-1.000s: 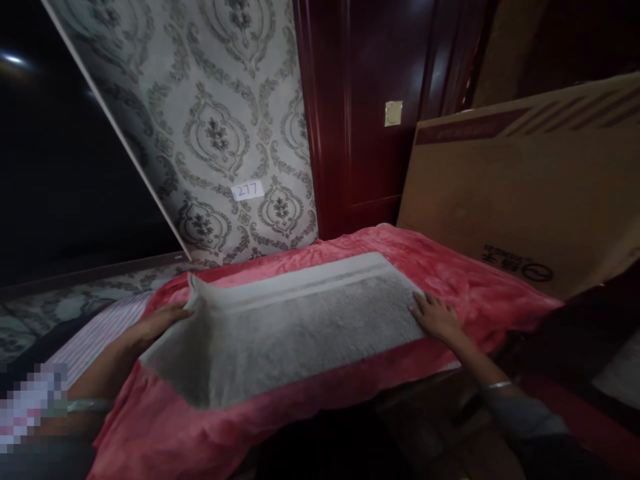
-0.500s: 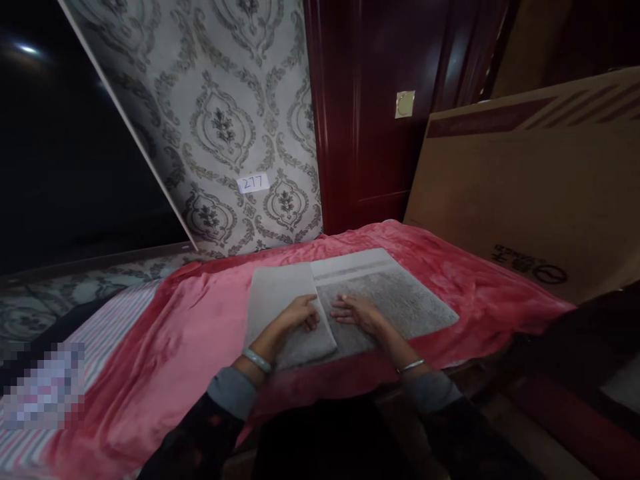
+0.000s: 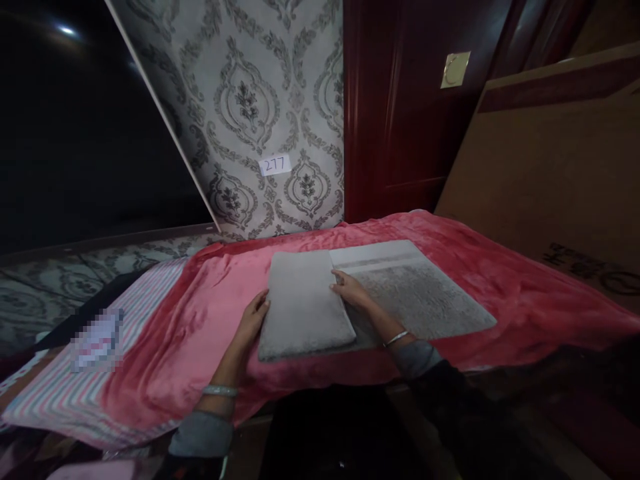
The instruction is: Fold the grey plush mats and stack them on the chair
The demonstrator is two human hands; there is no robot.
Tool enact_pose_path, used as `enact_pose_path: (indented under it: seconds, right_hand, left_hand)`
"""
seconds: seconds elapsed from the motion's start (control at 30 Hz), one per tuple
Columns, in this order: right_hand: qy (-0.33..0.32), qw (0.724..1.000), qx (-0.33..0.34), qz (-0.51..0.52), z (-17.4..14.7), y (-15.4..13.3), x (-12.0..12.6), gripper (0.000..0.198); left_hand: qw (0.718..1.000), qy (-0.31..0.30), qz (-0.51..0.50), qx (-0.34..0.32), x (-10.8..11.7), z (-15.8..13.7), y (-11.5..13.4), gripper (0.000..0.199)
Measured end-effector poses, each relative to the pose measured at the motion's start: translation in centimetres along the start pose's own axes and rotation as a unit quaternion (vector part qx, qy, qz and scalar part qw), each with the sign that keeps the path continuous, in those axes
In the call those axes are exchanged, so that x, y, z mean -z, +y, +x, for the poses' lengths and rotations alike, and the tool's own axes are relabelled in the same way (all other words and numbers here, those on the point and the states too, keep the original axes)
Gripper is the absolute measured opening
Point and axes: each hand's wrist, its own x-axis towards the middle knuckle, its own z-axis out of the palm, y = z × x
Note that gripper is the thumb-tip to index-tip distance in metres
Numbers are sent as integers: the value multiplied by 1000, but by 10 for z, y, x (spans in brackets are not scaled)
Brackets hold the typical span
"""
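Note:
A grey mat with a short pile and a pale stripe lies on a pink-red blanket. Its left part is folded over, so a plain, light grey flap rests on top. At the flap's left fold, my left hand has its curled fingers against the edge, gripping it. My right hand holds the flap's free right edge, thumb and fingers bent around it. Fingertips under the mat are hidden. A bracelet circles each wrist.
Striped cloth shows beyond the blanket on the left. A large dark screen stands at the back left. Behind are patterned wallpaper with a "277" label and a dark red door. A big cardboard sheet leans at the right.
My left hand has moved off the flap's top to its left fold. My right hand has shifted from above the patterned part to the flap's right edge. The camera view has shifted too.

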Motion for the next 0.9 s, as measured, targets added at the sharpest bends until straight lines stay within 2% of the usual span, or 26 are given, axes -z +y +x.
enact_pose_path:
  seconds: [0.17,0.3,0.43,0.6,0.73,0.9]
  right_hand:
    - [29,998,28,-47,11,-1,-5,60]
    - [66,993,36,-88,11,7,10,63]
    - [67,989,27,-126,5,20,21,60]
    - [68,985,37,-152,3,24,21,55]
    - [72,984,38,-156,8,20,20,52]
    - [85,982,39,-162,8,20,23,58]
  left_hand:
    - [1000,-5,-8,-4,-8,-2,-11,58]
    - [996,-11,72,-49,-13,4,-18,57]
    - [981,8,161,-106,-20,5,-25,56]
    - [973,2,190,-135,-22,3,-27,51]
    - [965,-16,224,-135,-22,4,-23,51]
    - [953,-26,274,-124,-23,3,-22,55]
